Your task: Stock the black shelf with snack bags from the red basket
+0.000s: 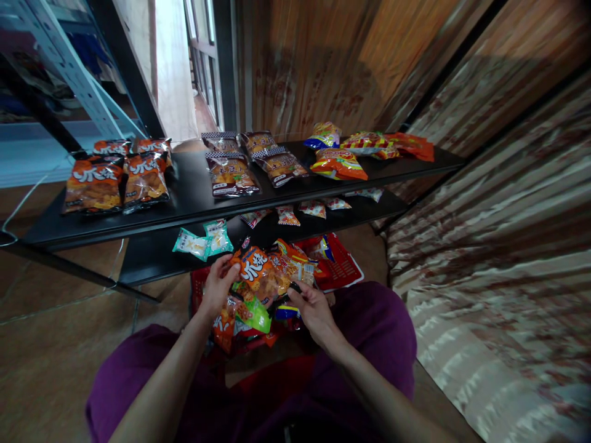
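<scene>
Head view: the left hand (220, 286) and right hand (317, 311) gripped an orange snack bag (258, 271) above a red basket (341, 271).
The left pinched its upper left corner, the right its lower right edge; a green snack packet (257, 315) lay just below, two turquoise packets (194, 244) on the lower shelf (152, 258), and matching orange bags (95, 183) on the upper shelf (188, 181).

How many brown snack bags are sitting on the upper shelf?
4, grouped mid-shelf: the front-left bag, the front-right bag, the back-left bag and the back-right bag. Others could be hidden behind these.
</scene>
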Available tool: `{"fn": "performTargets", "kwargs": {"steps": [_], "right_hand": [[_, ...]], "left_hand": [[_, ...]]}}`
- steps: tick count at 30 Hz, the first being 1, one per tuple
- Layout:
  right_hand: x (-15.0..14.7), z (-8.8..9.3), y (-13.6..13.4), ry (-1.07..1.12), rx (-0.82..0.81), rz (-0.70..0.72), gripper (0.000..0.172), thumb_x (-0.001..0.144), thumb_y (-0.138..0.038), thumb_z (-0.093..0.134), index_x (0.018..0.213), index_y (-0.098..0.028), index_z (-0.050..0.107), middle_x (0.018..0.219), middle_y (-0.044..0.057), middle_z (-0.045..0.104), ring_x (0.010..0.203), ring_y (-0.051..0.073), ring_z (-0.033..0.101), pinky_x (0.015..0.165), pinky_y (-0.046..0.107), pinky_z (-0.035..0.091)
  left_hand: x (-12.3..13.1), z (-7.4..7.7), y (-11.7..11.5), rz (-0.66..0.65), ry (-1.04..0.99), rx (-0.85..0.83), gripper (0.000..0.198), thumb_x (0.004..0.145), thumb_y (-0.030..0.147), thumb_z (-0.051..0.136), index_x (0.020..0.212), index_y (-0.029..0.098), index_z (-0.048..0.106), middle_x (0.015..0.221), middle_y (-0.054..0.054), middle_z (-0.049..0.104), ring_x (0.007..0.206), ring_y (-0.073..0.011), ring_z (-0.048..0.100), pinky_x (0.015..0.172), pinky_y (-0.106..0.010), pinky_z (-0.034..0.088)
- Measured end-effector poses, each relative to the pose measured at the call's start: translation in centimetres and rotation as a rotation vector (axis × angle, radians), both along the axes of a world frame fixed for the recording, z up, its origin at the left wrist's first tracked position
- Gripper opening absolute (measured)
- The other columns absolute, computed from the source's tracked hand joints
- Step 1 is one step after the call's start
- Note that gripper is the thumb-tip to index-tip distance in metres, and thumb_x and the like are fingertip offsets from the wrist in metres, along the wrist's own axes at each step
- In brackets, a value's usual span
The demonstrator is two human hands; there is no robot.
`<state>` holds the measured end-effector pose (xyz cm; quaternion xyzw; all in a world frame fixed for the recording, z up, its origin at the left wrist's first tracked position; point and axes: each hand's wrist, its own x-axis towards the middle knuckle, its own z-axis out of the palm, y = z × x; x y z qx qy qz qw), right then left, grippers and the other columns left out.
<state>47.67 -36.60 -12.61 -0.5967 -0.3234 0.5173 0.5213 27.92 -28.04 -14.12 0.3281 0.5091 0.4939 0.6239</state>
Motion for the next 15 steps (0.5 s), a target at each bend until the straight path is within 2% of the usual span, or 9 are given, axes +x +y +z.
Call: {"fn": "performTargets", "kwargs": {"steps": [2, 4, 6, 8, 10, 12, 15], "right_hand": [[0.0, 0.8, -0.3, -0.220, 0.113, 0.002, 0.030, 0.071, -0.035, 0.071, 0.100, -0.028, 0.073, 0.085, 0.002, 0.073, 0.076, 0.024, 0.065, 0.076, 0.039, 0.051], [0.1, 1.7, -0.7, -0.428, 0.244, 0.036, 0.029, 0.074, -0.028, 0.067, 0.103, -0.030, 0.073, 0.095, 0.003, 0.073, 0.090, 0.027, 0.065, 0.088, 0.042, 0.048], [0.1, 2.6, -1.0, -0.617, 0.382, 0.118, 0.034, 0.078, -0.021, 0.062, 0.109, -0.032, 0.070, 0.107, 0.003, 0.071, 0.099, 0.026, 0.063, 0.094, 0.041, 0.046], [-0.2, 3.1, -1.4, -0.824, 0.517, 0.186, 0.039, 0.082, -0.016, 0.056, 0.116, -0.032, 0.066, 0.111, 0.004, 0.069, 0.101, 0.024, 0.061, 0.091, 0.039, 0.047], [-0.9, 3.2, -1.6, -1.032, 0.634, 0.199, 0.042, 0.084, -0.012, 0.052, 0.119, -0.031, 0.064, 0.105, 0.005, 0.069, 0.094, 0.021, 0.060, 0.081, 0.036, 0.050], [-1.7, 2.7, -1.8, -1.185, 0.721, 0.185, 0.042, 0.086, -0.010, 0.050, 0.120, -0.029, 0.062, 0.093, 0.005, 0.067, 0.084, 0.019, 0.057, 0.073, 0.032, 0.050], [-2.8, 1.4, -2.3, -1.318, 0.772, 0.225, 0.041, 0.086, -0.007, 0.048, 0.121, -0.025, 0.061, 0.084, 0.005, 0.063, 0.076, 0.017, 0.053, 0.070, 0.031, 0.048]], "left_hand": [[0.2, 0.3, -0.6, -0.096, -0.066, -0.031, 0.054, 0.064, 0.038, 0.078, 0.113, 0.022, 0.060, 0.119, -0.009, 0.060, 0.084, -0.0179, 0.064, 0.070, -0.031, 0.054], [0.4, 0.5, -1.0, -0.146, -0.198, -0.033, 0.051, 0.067, 0.037, 0.076, 0.113, 0.024, 0.060, 0.129, -0.008, 0.054, 0.097, -0.0205, 0.062, 0.077, -0.034, 0.054], [0.5, 0.5, -1.2, -0.162, -0.339, -0.020, 0.046, 0.068, 0.037, 0.076, 0.109, 0.024, 0.060, 0.129, -0.006, 0.055, 0.108, -0.0216, 0.058, 0.085, -0.037, 0.052], [0.5, 0.4, -1.3, -0.189, -0.441, -0.032, 0.044, 0.068, 0.039, 0.076, 0.106, 0.022, 0.061, 0.122, -0.006, 0.060, 0.113, -0.0229, 0.055, 0.091, -0.039, 0.049], [0.5, 0.4, -1.2, -0.206, -0.530, -0.061, 0.046, 0.070, 0.045, 0.073, 0.106, 0.020, 0.062, 0.115, -0.008, 0.064, 0.115, -0.0253, 0.055, 0.095, -0.040, 0.046], [0.3, 0.7, -1.0, -0.205, -0.630, -0.103, 0.047, 0.077, 0.052, 0.064, 0.108, 0.017, 0.062, 0.113, -0.010, 0.066, 0.117, -0.0272, 0.054, 0.099, -0.041, 0.043], [0.2, 1.2, -0.8, -0.153, -0.734, -0.186, 0.049, 0.087, 0.053, 0.047, 0.106, 0.012, 0.063, 0.107, -0.012, 0.069, 0.115, -0.0279, 0.057, 0.101, -0.043, 0.041]]}}
